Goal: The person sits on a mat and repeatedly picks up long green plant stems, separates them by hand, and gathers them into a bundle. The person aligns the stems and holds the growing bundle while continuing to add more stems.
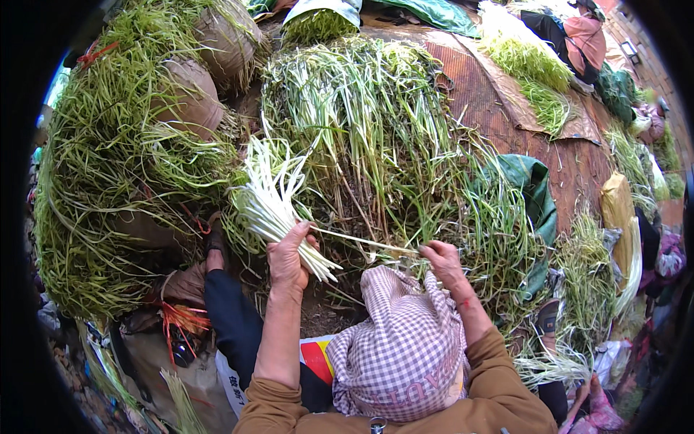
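My left hand (287,257) grips a bunch of pale, white-green leafy stalks (276,200). Their cut-looking ends poke out below the fist and their loose tops fan up and away. One long thin stalk (368,240) stretches from beside this bunch across to my right hand (442,260), whose fingertips pinch its far end. Under and beyond both hands lies a broad heap of green and withered stalks (374,119). A checked cloth cap (401,347), worn on my head, covers part of my lap.
At left rises a large pile of green stalks (97,179) with wrapped bundles (192,97). Green sheeting (534,206) lies right of the heap, near a brown ground sheet (488,97). A person (583,38) sits at the upper right; another person's hand (588,385) is at lower right.
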Demonstrator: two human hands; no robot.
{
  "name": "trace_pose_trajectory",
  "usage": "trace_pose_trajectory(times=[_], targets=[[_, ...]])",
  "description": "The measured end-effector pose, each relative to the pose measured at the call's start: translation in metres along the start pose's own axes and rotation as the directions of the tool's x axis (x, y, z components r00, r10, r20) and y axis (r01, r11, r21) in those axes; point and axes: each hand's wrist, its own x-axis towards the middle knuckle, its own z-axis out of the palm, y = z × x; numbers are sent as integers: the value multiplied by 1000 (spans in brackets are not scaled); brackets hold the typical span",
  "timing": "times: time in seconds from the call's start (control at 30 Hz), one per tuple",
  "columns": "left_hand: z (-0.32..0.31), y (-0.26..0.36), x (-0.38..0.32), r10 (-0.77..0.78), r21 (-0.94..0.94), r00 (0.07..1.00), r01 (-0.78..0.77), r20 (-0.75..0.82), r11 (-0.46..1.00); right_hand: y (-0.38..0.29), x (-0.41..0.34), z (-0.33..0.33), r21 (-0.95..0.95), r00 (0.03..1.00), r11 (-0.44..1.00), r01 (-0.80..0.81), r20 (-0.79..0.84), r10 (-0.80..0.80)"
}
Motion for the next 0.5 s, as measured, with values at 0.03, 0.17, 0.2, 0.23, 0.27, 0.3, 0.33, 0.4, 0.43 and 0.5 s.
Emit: trace_pose_trajectory(times=[0.03,0.17,0.2,0.23,0.27,0.3,0.33,0.4,0.43,0.5], targets=[[-2,1,0,3,-9,1000,-3,-15,1000,17,-7,-19,-177,994,979,-98,-61,89],[-5,5,1,28,-13,1000,-28,4,1000,57,-37,-85,-863,983,481,-151,-182,-19],[-3,4,0,31,-17,1000,-31,-4,999,54,-35,-93,-943,989,301,-143,-146,12],[-2,3,-1,26,-11,1000,-26,-5,1000,47,-35,-95,-977,965,63,-203,-189,183],[0,1,-2,21,-6,1000,-21,-1,1000,35,-32,-91,-971,974,108,-211,-200,109],[2,-1,-2,25,-5,1000,-25,5,1000,19,-29,-79,-960,974,237,-151,-185,-128],[5,-4,-3,5,2,1000,-5,-6,1000,-1,-17,-65,-903,963,428,-31,-142,-229],[10,-10,-6,-27,7,999,27,18,1000,-37,2,-14,-697,894,652,299,-34,-447],[11,-10,-6,-39,0,998,39,43,999,-52,7,15,-344,953,891,296,50,-298],[8,-5,-5,-79,-100,996,82,35,992,-73,7,61,-144,878,894,425,306,-368]])
